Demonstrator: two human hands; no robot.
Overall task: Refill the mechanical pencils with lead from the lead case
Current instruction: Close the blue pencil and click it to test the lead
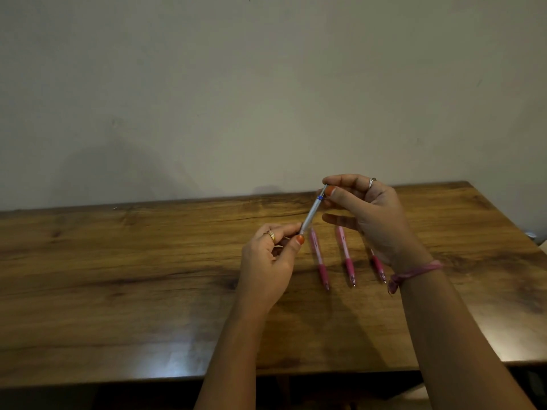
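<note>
A slim silver mechanical pencil (311, 213) with a blue band near its top is held tilted above the wooden table (148, 261). My left hand (269, 261) pinches its lower end between thumb and fingers. My right hand (367, 214) pinches its top end with thumb and forefinger. Three pink mechanical pencils lie side by side on the table below my hands: the left one (319, 258), the middle one (346, 255), and the right one (379, 267), partly hidden by my right wrist. No lead case is visible.
A plain wall stands behind the table's far edge. The table's near edge runs along the bottom, and its right edge falls away at far right, where a small pale object (532, 235) sits just past the corner.
</note>
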